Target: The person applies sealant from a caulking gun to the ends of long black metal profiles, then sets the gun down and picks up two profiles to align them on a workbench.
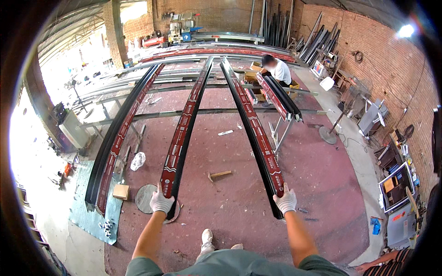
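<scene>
I hold the near ends of two long black metal profiles with red printed film on their tops. My left hand (162,201), in a whitish work glove, grips the left profile (186,122) from its outer side. On the other side, my right hand (286,201), also gloved, is closed around the end of the right profile (256,133). Both profiles stretch away from me, drawing closer together at their far ends, above crosswise rails. The fingers beneath the profiles are hidden.
A stack of profiles (113,142) lies to the left, a shorter bundle (278,99) on a stand to the right. A hammer (219,175) is on the red floor (216,156). A person in white (280,71) crouches at the back; another person's arm (382,261) shows at lower right.
</scene>
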`<state>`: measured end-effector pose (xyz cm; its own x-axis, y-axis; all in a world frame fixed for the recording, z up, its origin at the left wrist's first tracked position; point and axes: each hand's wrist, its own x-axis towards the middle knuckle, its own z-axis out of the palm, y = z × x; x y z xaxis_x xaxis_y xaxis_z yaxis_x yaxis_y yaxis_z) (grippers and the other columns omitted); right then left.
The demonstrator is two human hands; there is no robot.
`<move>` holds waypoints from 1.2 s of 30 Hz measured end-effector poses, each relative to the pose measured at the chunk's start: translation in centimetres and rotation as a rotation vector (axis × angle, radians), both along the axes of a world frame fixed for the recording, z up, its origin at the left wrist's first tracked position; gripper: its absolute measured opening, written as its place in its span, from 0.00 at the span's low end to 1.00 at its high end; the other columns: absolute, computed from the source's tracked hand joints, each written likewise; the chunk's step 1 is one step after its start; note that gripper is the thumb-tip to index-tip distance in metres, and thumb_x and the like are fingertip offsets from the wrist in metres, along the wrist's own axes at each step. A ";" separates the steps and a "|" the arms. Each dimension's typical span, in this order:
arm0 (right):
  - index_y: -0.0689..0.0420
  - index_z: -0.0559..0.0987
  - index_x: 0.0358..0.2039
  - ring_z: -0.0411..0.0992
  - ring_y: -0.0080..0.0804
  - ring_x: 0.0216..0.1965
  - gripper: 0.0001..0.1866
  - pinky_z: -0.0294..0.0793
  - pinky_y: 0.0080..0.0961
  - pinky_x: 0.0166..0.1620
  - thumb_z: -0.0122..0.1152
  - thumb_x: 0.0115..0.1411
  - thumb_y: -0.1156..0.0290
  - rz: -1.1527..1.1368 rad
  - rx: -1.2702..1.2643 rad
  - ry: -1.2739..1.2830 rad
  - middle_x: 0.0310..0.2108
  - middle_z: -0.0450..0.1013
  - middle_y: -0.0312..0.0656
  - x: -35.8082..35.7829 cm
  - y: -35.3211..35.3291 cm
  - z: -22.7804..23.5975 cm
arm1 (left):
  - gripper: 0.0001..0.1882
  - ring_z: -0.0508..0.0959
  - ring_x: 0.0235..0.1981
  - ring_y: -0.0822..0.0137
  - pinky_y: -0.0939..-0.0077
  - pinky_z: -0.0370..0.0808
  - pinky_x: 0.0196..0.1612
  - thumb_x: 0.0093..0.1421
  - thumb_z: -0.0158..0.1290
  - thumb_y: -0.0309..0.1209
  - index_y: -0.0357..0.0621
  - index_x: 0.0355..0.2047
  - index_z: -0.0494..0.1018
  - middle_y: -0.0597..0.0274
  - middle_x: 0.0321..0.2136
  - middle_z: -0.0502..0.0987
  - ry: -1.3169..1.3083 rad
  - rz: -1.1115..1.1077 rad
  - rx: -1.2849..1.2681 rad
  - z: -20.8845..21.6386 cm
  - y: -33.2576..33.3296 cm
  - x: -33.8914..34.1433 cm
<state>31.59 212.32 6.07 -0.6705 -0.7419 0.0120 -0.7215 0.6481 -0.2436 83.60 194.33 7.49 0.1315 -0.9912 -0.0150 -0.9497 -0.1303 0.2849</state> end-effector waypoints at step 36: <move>0.45 0.60 0.69 0.72 0.50 0.51 0.48 0.75 0.42 0.53 0.69 0.51 0.47 -0.072 0.052 -0.009 0.49 0.69 0.54 0.1 -0.1 0.9 | 0.57 0.79 0.46 0.44 0.55 0.77 0.50 0.46 0.65 0.51 0.61 0.73 0.46 0.41 0.48 0.74 0.063 0.061 0.096 -0.9 -0.8 -1.4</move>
